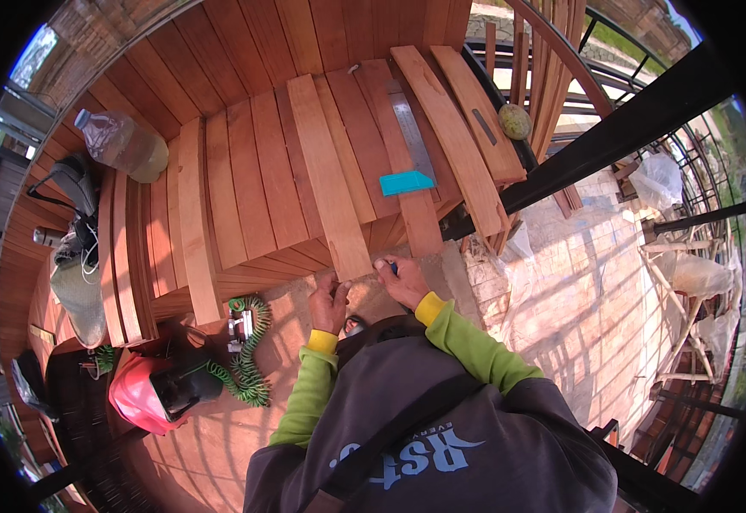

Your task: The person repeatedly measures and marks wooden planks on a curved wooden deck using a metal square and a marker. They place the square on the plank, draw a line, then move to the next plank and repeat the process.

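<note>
A long wooden plank (pixel 329 173) lies across the slatted wooden bench (pixel 254 192), its near end jutting past the bench edge toward me. Beside the left corner of that end is my left hand (pixel 329 306), fingers curled; whether they grip the wood is unclear. My right hand (pixel 405 282), near the right corner, closes around a small dark blue object (pixel 393 268), mostly hidden by the fingers. To the right, a try square with a turquoise stock (pixel 406 183) and steel blade rests on another board (pixel 423 224).
More boards (pixel 453 141) lie at right, one carrying a short metal strip (pixel 484 127); a greenish oval fruit (pixel 514 122) sits beside them. At left are a plastic bottle (pixel 123 146) and stacked planks (pixel 126 256). A green coiled hose (pixel 251 359) and red-and-black container (pixel 148 392) occupy the floor.
</note>
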The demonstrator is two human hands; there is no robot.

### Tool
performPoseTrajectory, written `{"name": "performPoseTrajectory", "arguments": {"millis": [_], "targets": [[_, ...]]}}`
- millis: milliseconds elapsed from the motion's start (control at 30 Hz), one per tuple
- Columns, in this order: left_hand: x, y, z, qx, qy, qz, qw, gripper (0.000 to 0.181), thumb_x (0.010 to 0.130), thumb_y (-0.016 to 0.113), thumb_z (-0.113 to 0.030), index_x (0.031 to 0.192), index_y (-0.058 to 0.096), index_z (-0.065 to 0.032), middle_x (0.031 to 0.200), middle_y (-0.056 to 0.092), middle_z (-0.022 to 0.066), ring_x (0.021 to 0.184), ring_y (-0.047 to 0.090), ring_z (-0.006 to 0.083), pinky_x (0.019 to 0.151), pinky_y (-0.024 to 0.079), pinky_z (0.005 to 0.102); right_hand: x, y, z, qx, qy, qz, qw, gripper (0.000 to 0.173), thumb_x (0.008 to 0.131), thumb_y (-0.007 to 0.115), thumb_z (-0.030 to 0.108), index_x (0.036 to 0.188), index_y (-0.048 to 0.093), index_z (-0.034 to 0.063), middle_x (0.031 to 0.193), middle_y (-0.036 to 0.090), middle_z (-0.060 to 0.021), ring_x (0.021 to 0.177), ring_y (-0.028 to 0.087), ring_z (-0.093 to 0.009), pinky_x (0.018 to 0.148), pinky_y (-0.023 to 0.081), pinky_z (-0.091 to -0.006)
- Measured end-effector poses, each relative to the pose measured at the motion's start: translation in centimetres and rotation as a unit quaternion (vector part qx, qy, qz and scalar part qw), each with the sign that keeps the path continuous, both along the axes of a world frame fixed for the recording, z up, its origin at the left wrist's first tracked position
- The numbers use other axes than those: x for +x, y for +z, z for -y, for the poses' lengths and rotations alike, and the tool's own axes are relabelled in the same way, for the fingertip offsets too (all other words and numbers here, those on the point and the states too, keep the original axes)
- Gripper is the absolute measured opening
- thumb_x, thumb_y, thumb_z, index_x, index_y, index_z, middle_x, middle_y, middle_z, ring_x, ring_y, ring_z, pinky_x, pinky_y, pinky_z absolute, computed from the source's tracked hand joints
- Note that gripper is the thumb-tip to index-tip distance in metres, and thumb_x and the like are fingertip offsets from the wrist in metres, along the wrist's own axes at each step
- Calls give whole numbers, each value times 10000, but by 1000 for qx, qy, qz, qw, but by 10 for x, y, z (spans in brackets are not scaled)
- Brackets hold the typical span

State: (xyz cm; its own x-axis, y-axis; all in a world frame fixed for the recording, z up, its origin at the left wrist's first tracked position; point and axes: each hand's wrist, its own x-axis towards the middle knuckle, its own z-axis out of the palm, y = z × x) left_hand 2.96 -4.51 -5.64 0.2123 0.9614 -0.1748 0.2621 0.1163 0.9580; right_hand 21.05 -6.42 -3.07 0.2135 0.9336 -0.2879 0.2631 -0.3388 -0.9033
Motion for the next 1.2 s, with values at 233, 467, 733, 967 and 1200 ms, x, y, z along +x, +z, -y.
{"name": "performPoseTrajectory", "arguments": {"millis": [233, 467, 733, 967, 1200], "targets": [[-4, -15, -5, 38, -15, -10, 999, 200, 865, 629, -116, 1010, 565, 7, 759, 637, 89, 606, 580, 108, 539, 495, 264, 18, 37, 12, 45, -49, -74, 995, 226, 951, 492, 190, 952, 627, 9, 681, 564, -13, 615, 515, -82, 593, 438, -246], [-5, -5, -4, 28, -27, -30, 999, 220, 886, 597, -124, 1041, 546, 24, 745, 601, 66, 605, 549, 106, 546, 467, 244, 75, 39, -11, 158, -105, 171, 967, 181, 872, 537, 125, 994, 593, 4, 781, 629, -140, 694, 628, -310, 636, 498, -377], [-1, -12, 2, -6, -24, 13, 1000, 245, 901, 588, -181, 1045, 549, 13, 735, 567, 42, 598, 554, 111, 546, 466, 243, 101, 49, -90, 7, -34, 419, 908, 471, 820, 618, 275, 1126, 426, -26, 1007, 558, -228, 905, 620, -402, 739, 523, -471], [-12, -18, 8, 7, 4, -80, 997, 239, 872, 607, -196, 1047, 567, -38, 667, 619, 92, 551, 602, 156, 532, 480, 289, 114, 41, -129, -102, 0, 444, 890, 618, 820, 648, 382, 1170, 414, -69, 1115, 564, -240, 973, 615, -380, 810, 512, -447], [-44, -51, 33, 6, 96, -101, 990, 276, 842, 637, -225, 1029, 577, -32, 638, 606, 99, 539, 600, 184, 535, 474, 321, 122, 42, -141, -80, -13, 418, 905, 525, 763, 716, 396, 1003, 584, -53, 994, 627, -269, 960, 612, -394, 803, 493, -445]]}}
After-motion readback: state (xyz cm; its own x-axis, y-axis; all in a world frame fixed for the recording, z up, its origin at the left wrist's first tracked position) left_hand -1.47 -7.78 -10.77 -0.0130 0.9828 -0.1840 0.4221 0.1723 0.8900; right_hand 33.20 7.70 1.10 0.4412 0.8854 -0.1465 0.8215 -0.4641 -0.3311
